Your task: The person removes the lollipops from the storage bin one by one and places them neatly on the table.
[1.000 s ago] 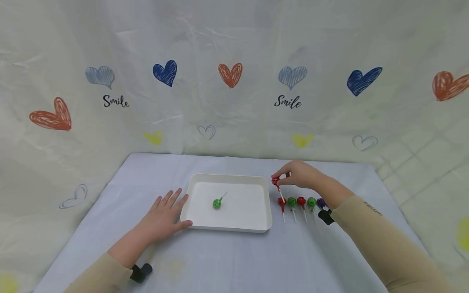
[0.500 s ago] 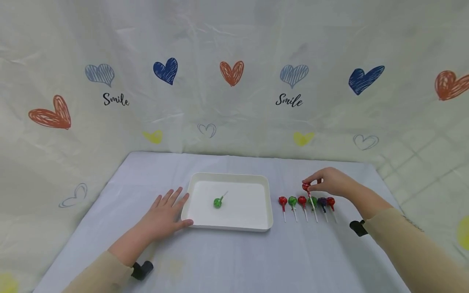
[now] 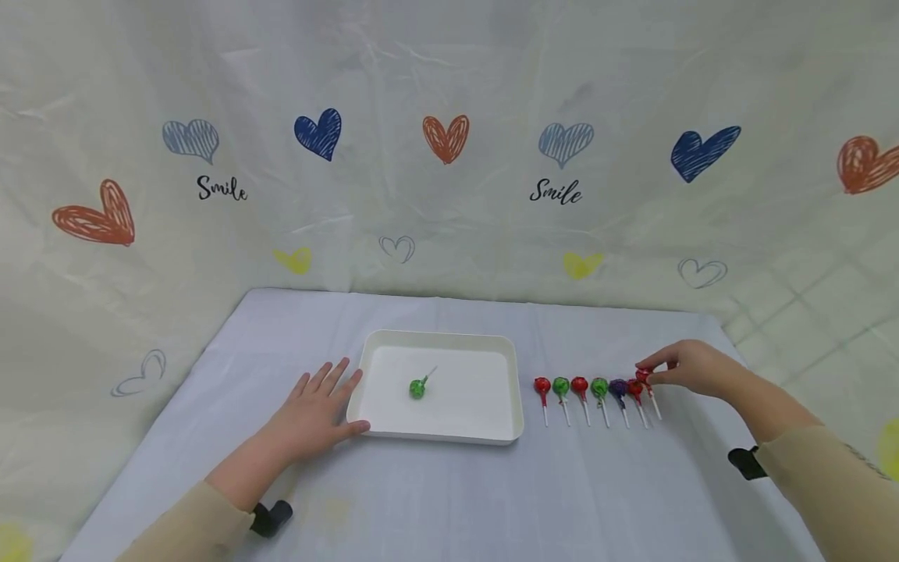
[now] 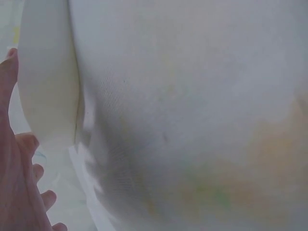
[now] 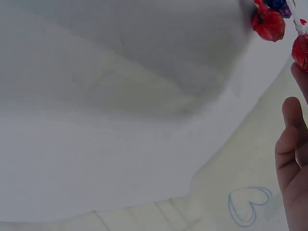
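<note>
My right hand (image 3: 695, 367) pinches a red-wrapped lollipop (image 3: 642, 376) by its candy head, its white stick pointing down toward the table, at the right end of a lollipop row. Beside it in that row lie a red lollipop (image 3: 635, 388), a purple one (image 3: 618, 388), and several more red and green ones. In the right wrist view the held lollipop (image 5: 301, 50) shows at the upper right edge. My left hand (image 3: 309, 417) lies with fingers spread against the left side of a white tray (image 3: 449, 439). One green lollipop (image 3: 417, 388) rests inside the tray.
A white cloth (image 3: 435, 499) covers the table. Behind it hangs a pale backdrop (image 3: 449, 218) printed with hearts and "Smile". A black wrist camera (image 3: 272, 518) sits at the left sleeve, another (image 3: 746, 463) at the right sleeve.
My right hand has moved rightward along the row with the red lollipop, from near the tray's right side to past the last lollipop, and lowered. The left hand stays at the tray.
</note>
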### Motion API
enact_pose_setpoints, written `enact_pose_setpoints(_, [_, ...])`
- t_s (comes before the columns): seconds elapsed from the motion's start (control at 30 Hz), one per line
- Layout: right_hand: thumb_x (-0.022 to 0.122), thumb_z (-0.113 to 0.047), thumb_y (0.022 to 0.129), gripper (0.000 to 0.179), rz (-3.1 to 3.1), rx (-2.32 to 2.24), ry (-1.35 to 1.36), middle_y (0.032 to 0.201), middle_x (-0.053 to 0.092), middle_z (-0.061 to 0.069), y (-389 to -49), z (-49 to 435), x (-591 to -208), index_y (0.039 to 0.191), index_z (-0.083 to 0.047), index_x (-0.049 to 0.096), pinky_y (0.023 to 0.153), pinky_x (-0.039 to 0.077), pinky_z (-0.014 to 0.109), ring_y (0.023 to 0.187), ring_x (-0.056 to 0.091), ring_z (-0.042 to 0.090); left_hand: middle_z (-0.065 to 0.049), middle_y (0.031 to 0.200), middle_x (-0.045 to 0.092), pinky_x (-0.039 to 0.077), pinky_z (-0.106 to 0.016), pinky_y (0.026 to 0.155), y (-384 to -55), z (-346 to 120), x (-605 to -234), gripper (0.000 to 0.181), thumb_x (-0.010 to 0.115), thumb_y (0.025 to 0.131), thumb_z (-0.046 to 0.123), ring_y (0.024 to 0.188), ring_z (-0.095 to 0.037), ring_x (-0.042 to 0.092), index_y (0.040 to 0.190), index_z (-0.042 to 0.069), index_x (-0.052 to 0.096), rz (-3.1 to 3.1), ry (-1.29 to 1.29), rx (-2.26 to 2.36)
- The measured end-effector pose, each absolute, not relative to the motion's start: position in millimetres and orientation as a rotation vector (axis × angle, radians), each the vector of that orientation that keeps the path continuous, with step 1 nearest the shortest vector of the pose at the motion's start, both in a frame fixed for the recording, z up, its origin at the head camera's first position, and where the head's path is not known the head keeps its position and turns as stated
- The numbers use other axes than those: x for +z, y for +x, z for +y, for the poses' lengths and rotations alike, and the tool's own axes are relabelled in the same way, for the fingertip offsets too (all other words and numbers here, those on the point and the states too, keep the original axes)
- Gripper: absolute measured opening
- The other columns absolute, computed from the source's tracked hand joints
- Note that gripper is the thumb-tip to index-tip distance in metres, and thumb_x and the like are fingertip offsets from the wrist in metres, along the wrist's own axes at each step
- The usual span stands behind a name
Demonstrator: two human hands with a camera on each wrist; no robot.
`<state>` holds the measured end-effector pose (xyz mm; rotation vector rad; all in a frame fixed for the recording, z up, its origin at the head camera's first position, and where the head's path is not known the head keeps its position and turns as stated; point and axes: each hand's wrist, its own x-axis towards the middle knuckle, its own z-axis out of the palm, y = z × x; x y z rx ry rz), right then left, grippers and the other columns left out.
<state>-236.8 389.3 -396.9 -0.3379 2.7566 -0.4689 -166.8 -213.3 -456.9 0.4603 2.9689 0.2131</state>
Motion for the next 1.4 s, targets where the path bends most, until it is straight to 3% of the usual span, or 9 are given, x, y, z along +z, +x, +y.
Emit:
enact_pose_setpoints(0.33, [0.075,-0.022,0.089,0.031,2.687,-0.518,-0.279,0.109,0.07,0.013,-237.6,406.2,-407.1,0.115,-0.005,0.074,0.083,0.056,0.048,0.101,0.06,0.033,-0.013,0.165,0.013,0.008,-0.062,0.118,-165.4,-213.0,-457.1,0.093,0.058,0.088,0.068,0.15,-0.039,0.011,0.158,0.015,0.028,2.994,0.477,0.192])
enact_pose_setpoints(0.63, [0.074,-0.022,0.089,0.028,2.694,-0.492,-0.272,0.11,0.069,0.013,-241.0,411.3,-419.2,0.113,-0.008,0.075,0.084,0.054,0.053,0.101,0.059,0.033,-0.012,0.165,0.013,0.008,-0.062,0.118,-166.6,-215.3,-462.1,0.096,0.051,0.086,0.075,0.15,-0.038,0.011,0.158,0.016,0.027,3.009,0.5,0.169])
enact_pose_setpoints(0.93, [0.074,-0.023,0.089,0.03,2.699,-0.475,-0.254,0.114,0.068,0.017,-244.4,411.1,-426.4,0.115,-0.008,0.075,0.087,0.051,0.058,0.105,0.057,0.04,-0.012,0.166,0.012,0.007,-0.062,0.118,-166.5,-214.0,-461.1,0.093,0.058,0.087,0.068,0.15,-0.039,0.01,0.158,0.016,0.027,3.01,0.469,0.18])
enact_pose_setpoints(1.17, [0.074,-0.026,0.09,0.032,2.703,-0.508,-0.237,0.115,0.067,0.017,-243.2,409.7,-426.5,0.116,-0.009,0.074,0.084,0.052,0.054,0.103,0.057,0.036,-0.012,0.165,0.013,0.007,-0.062,0.118,-165.3,-213.8,-459.1,0.094,0.057,0.087,0.069,0.15,-0.039,0.01,0.158,0.015,0.027,3.01,0.482,0.186])
enact_pose_setpoints(1.4, [0.074,-0.026,0.09,0.038,2.722,-0.516,-0.29,0.113,0.066,0.013,-240.3,409.8,-425.6,0.123,-0.007,0.07,0.067,0.048,0.034,0.09,0.052,0.025,-0.012,0.165,0.013,0.009,-0.062,0.117,-165.2,-215.1,-459.3,0.094,0.056,0.087,0.07,0.15,-0.039,0.012,0.158,0.015,0.027,3.017,0.501,0.194])
